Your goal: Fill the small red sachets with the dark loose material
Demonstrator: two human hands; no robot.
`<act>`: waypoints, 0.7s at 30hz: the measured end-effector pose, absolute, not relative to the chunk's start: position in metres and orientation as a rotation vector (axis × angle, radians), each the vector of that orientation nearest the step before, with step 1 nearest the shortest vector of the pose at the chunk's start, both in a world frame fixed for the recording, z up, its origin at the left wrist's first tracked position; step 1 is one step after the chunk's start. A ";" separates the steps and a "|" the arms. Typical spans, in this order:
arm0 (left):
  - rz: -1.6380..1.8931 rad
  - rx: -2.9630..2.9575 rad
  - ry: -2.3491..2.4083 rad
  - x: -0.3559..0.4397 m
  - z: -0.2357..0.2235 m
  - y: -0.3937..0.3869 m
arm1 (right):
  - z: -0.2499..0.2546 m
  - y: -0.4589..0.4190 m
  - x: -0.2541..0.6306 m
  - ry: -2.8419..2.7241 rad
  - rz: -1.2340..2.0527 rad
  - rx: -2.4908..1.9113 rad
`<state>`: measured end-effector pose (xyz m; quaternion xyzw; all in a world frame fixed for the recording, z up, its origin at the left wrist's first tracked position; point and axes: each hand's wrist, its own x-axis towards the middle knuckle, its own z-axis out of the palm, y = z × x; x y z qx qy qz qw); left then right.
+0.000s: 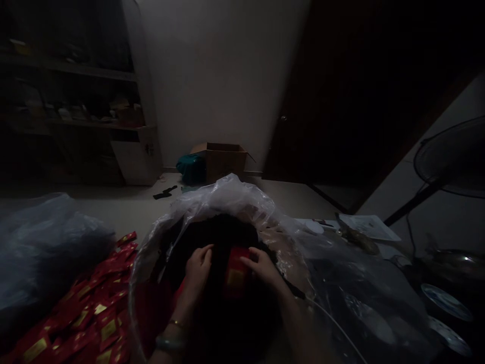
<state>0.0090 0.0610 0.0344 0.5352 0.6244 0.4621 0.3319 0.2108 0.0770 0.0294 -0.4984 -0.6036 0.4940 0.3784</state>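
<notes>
A small red packet [235, 273] with a gold patch hangs upright over the large clear plastic bag [231, 189], and my right hand [262, 267] pinches its right upper edge. My left hand [199, 266] is a little to the left of the packet, fingers curled together; anything in them is too dark to make out. A bangle and a gold bracelet circle the left wrist. Dark contents [215, 227] fill the open bag below both hands. Beside my right forearm lies a slim dark object [294, 289] joined to a pale cord [337, 323].
Many red packets [108, 323] are heaped at left beside another plastic bag [49, 242]. An open cardboard box [226, 162] and a teal bag [191, 168] stand by the wall. At right are a fan [450, 156], patterned plates [447, 302] and more plastic sheeting [364, 293].
</notes>
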 end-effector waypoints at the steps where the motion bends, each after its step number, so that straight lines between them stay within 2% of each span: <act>1: 1.095 1.527 1.885 0.000 0.038 0.060 | 0.029 0.080 0.217 -1.505 1.228 -1.304; 4: 0.412 1.715 2.196 -0.022 0.048 0.053 | 0.028 0.087 0.237 -1.421 1.086 -1.394; 7: 0.095 1.706 2.159 -0.026 0.053 0.047 | 0.029 0.090 0.252 -1.355 0.975 -1.460; 21: 0.041 1.891 2.234 -0.003 0.053 0.042 | 0.044 0.086 0.252 -1.066 1.100 -1.351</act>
